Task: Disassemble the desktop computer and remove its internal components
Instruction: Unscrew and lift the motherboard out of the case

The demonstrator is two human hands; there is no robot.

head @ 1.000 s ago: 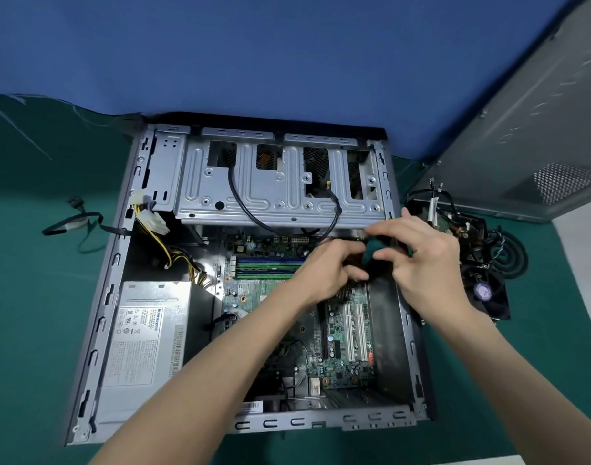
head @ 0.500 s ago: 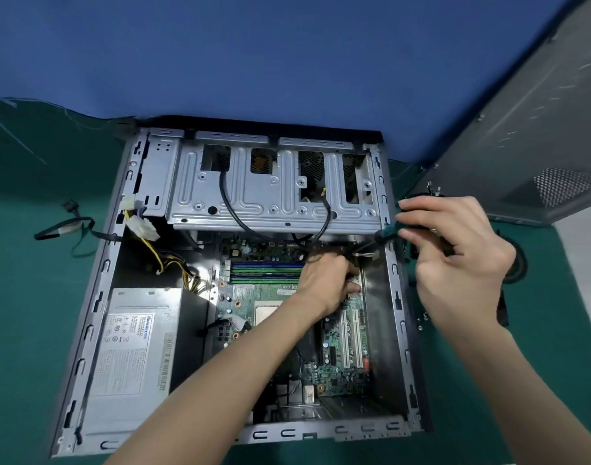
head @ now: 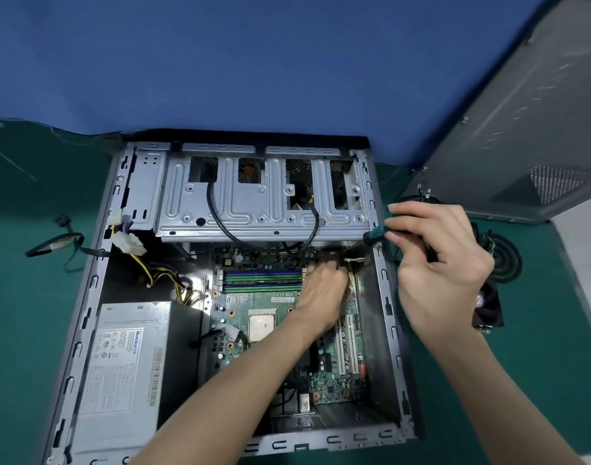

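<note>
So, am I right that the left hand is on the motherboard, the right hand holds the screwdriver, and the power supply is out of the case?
Not quite: the head view shows the power supply inside the case, near left. The left hand is on the motherboard and the right hand holds the screwdriver.

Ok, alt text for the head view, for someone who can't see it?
A person's right hand holds a green-handled screwdriver over the right rim of an open computer case, aimed at the far corner of the motherboard, where the left hand rests. A power supply sits inside at left.
</note>
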